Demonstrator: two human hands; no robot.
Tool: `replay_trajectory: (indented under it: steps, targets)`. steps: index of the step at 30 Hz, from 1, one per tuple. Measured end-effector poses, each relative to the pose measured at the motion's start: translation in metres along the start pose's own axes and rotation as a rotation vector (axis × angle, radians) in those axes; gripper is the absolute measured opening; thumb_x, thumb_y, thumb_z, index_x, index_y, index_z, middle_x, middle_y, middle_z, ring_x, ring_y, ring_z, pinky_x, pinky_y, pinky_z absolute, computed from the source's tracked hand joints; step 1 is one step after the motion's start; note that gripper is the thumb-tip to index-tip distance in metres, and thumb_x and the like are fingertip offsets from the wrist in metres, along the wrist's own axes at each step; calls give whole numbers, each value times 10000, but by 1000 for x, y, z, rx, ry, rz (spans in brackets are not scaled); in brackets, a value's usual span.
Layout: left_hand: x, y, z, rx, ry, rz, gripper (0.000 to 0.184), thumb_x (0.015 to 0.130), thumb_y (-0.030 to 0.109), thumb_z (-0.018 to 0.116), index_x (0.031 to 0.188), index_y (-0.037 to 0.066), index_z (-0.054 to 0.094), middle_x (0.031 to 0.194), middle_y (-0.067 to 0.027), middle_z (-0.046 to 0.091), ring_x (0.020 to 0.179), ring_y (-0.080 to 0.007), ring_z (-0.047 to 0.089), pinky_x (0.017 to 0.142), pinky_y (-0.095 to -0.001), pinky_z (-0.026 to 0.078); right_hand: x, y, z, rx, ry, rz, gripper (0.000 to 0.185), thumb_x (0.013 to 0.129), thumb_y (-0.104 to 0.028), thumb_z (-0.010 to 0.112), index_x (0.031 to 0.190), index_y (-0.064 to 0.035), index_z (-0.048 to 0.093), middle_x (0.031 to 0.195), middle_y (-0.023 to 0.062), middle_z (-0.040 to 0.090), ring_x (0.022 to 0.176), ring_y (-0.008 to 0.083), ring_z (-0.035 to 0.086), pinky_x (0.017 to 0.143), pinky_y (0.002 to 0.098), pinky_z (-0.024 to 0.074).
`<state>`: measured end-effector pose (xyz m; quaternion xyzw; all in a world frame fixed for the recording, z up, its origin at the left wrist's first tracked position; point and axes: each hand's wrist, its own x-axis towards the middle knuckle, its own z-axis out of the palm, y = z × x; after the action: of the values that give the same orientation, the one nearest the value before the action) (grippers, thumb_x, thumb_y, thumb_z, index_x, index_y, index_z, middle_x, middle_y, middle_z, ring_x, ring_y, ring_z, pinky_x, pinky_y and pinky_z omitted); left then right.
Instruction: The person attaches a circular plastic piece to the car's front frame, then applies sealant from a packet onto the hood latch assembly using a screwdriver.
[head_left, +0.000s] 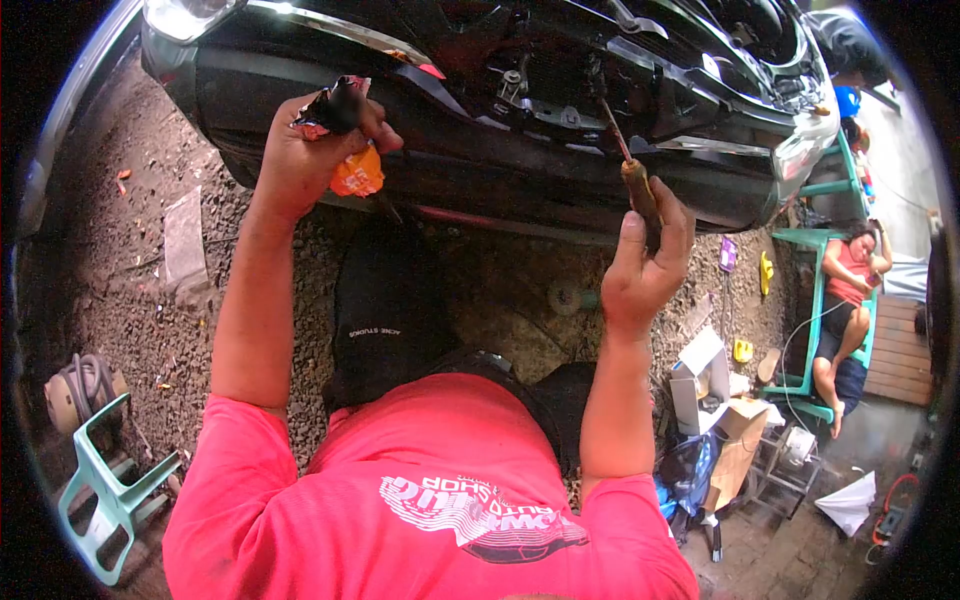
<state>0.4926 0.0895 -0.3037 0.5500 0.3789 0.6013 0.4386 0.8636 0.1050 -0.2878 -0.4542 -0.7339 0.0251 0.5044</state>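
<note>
My left hand (307,160) is closed around a crumpled orange-and-dark foil packet (358,174), in front of the dark bumper (290,95). What is inside the packet does not show. Between the fingers and thumb of my right hand (650,250) is the amber handle of a screwdriver (637,182). Its thin shaft points up and away into the opened front of the car, near the metal latch parts (513,86). Whether the tip touches anything there I cannot tell.
Gravelly ground lies under the bumper. A green plastic stool (115,490) and a coiled hose (85,385) sit at left. At right are a cardboard box (700,375), tools and bags. Beyond them a person (850,290) reclines on a green bench (808,350).
</note>
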Motion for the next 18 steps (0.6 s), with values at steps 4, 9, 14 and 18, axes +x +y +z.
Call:
replay_trajectory:
  steps: [4,9,14,18]
  targets:
    - [0,-2,0,3,13,9,53,909,22,694,931,-22,675,932,-131,708,886,-274,743,818,-397,601,9,2,0,-11,-18,-34,336,950,-78,613,1273,-4,665,1185,183,670,1094,341,631,993,442,490]
    - [0,4,2,-21,29,-45,59,905,-88,649,916,-38,677,947,-120,698,903,-264,753,819,-374,606,11,1,-1,36,-39,2,339,956,-68,600,1282,0,662,1167,181,679,1090,339,642,988,431,494]
    - [-1,3,3,5,15,7,57,897,-85,648,910,-40,681,928,-128,713,894,-262,753,817,-371,605,5,10,1,79,-48,36,339,960,-64,595,1285,1,664,1163,171,690,1086,323,653,994,410,490]
    - [1,5,2,66,16,-25,58,901,-85,645,912,-39,678,925,-131,715,896,-260,753,820,-372,605,-4,18,0,220,-45,200,325,981,-82,586,1282,9,667,1199,153,697,1123,285,653,1023,383,472]
